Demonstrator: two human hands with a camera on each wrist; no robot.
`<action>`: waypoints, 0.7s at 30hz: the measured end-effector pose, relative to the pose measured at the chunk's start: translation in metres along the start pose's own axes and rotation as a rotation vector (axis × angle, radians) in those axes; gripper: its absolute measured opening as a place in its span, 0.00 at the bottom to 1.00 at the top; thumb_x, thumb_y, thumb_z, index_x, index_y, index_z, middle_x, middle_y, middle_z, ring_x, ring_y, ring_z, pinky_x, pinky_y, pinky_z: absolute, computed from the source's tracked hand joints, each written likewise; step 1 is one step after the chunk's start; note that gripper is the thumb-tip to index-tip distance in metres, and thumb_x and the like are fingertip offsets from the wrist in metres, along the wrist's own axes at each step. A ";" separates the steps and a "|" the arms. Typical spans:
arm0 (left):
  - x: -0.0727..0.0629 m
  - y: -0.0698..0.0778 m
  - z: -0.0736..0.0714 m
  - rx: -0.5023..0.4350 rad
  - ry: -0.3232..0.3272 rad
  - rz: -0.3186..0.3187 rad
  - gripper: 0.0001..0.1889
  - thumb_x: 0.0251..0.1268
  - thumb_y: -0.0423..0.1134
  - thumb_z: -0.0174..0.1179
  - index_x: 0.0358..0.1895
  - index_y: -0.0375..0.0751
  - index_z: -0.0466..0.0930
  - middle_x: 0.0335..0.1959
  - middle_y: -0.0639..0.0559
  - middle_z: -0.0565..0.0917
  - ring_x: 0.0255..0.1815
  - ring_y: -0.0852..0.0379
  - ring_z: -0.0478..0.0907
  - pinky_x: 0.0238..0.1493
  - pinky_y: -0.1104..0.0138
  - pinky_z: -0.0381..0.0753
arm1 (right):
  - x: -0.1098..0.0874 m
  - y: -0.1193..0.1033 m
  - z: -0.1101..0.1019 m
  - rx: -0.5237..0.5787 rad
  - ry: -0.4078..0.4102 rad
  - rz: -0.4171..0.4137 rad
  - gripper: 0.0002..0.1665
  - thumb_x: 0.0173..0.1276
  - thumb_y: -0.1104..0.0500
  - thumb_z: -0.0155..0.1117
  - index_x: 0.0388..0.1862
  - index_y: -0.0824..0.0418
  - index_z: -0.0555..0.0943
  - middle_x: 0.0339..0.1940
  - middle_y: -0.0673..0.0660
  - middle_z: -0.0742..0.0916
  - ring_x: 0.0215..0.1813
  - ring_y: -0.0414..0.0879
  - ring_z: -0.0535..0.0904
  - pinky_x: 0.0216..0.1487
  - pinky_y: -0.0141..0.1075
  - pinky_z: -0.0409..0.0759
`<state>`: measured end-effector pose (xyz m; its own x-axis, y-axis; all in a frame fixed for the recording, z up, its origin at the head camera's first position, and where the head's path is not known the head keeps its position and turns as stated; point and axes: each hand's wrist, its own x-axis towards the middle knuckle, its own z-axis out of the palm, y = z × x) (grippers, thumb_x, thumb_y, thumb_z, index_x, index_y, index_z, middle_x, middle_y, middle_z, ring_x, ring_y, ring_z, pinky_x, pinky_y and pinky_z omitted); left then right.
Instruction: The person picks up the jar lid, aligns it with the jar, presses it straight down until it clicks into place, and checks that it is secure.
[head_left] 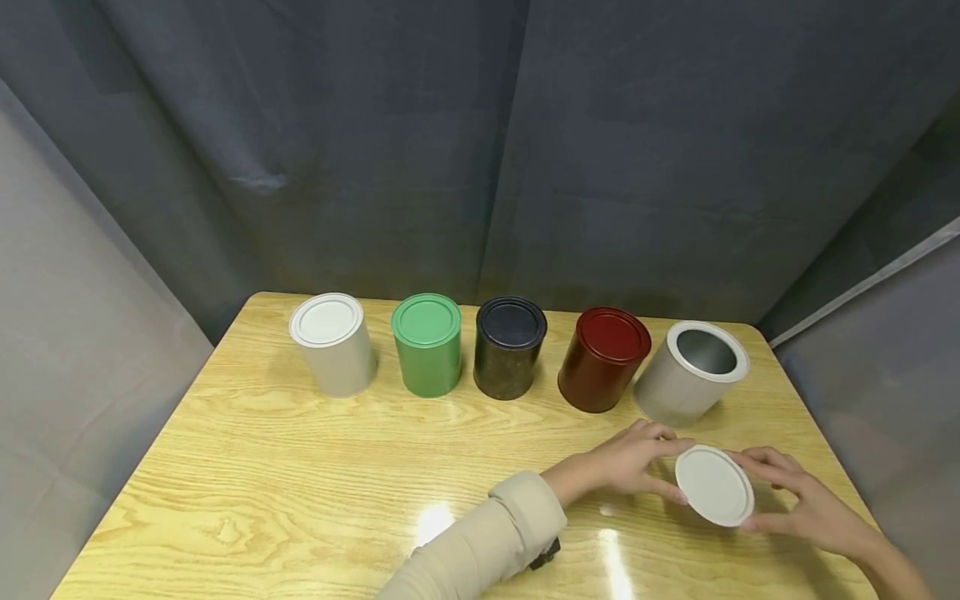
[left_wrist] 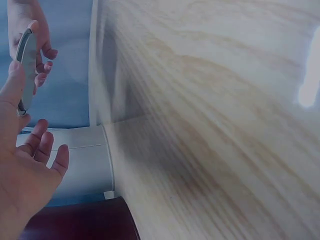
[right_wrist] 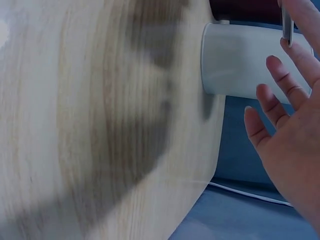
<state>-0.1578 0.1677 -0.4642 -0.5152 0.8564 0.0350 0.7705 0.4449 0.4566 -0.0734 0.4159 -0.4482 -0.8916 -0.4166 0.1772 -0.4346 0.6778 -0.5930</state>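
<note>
A round light-grey can lid (head_left: 715, 485) is held above the table between both hands, tilted in the head view and edge-on in the left wrist view. My left hand (head_left: 637, 462) pinches its left rim with thumb and index finger. At the opposite rim, the thumb and index finger of my right hand (head_left: 798, 496) grip it too. The other fingers of the right hand (right_wrist: 295, 120) spread away from the lid in the right wrist view. Just beyond the hands stands an uncovered grey can (head_left: 678, 387), its dark inside showing.
Along the back of the wooden table (head_left: 300, 483) stand a dark red can (head_left: 596, 379), a black can (head_left: 506, 367), a green can (head_left: 430, 362) and a white can (head_left: 345, 362), all lidded. Dark curtains (head_left: 375, 150) hang behind the table.
</note>
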 end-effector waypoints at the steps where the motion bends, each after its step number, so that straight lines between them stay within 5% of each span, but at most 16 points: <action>1: 0.000 0.000 -0.001 0.002 0.002 0.000 0.40 0.51 0.62 0.60 0.69 0.57 0.57 0.60 0.61 0.65 0.58 0.67 0.58 0.53 0.79 0.55 | 0.000 -0.001 -0.001 0.000 -0.001 0.002 0.48 0.36 0.65 0.78 0.61 0.65 0.70 0.51 0.44 0.72 0.54 0.28 0.59 0.42 0.20 0.60; 14: -0.002 0.004 -0.012 0.017 0.023 0.014 0.41 0.51 0.62 0.60 0.69 0.57 0.57 0.60 0.60 0.66 0.58 0.67 0.57 0.54 0.80 0.55 | 0.005 -0.006 -0.008 0.030 0.038 -0.041 0.48 0.33 0.68 0.78 0.60 0.67 0.71 0.52 0.42 0.73 0.55 0.28 0.60 0.46 0.17 0.55; 21: -0.001 0.006 -0.023 0.031 0.033 0.027 0.41 0.50 0.62 0.61 0.68 0.55 0.59 0.59 0.59 0.67 0.55 0.66 0.59 0.51 0.81 0.55 | 0.008 -0.008 -0.013 0.060 0.021 -0.048 0.48 0.34 0.71 0.76 0.60 0.68 0.70 0.52 0.46 0.74 0.55 0.29 0.63 0.44 0.20 0.60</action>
<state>-0.1608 0.1632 -0.4413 -0.5054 0.8595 0.0765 0.7954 0.4297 0.4275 -0.0791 0.4153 -0.4315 -0.8726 -0.4345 0.2232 -0.4694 0.6194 -0.6293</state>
